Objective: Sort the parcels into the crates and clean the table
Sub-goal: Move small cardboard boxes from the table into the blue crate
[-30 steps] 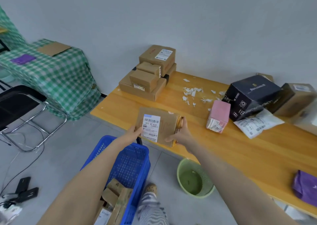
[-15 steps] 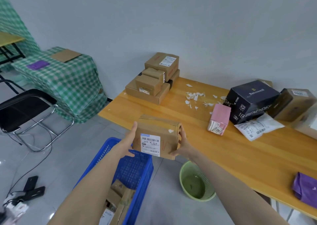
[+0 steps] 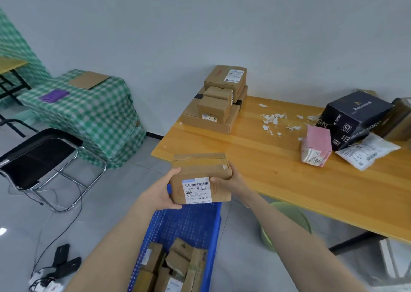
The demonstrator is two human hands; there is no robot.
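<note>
Both hands are on the cardboard box (image 3: 200, 178), and it is up in the air between them. My left hand (image 3: 159, 195) clamps the nine o'clock side, thumb over the top edge and fingers curled under the bottom. My right hand (image 3: 232, 181) grips the three o'clock side, thumb lying across the front face just beside the white barcode label (image 3: 197, 190). That label faces me, and the taped top tilts away.

The box hangs right above the far wall of the blue crate (image 3: 189, 223), which sits on the floor at six o'clock from my grip. Down in that crate lie several brown parcels (image 3: 175, 262), packed close together. The corner of the wooden table (image 3: 289, 180) is just past the box at twelve o'clock, and the box isn't touching it.

Up the table at twelve o'clock stands a stack of brown boxes (image 3: 218, 104) against the wall. Out at two o'clock are torn white paper scraps (image 3: 274, 120), then a pink parcel (image 3: 315, 146) leaning by a black box (image 3: 353, 118), with a white mailing bag (image 3: 367, 151) touching both. A green basket (image 3: 291, 216) sits on the floor under the table edge at four o'clock, partly hidden by my right forearm.

Off at nine o'clock is a black folding chair (image 3: 37, 156), and behind it a green checked cloth (image 3: 93, 113).
</note>
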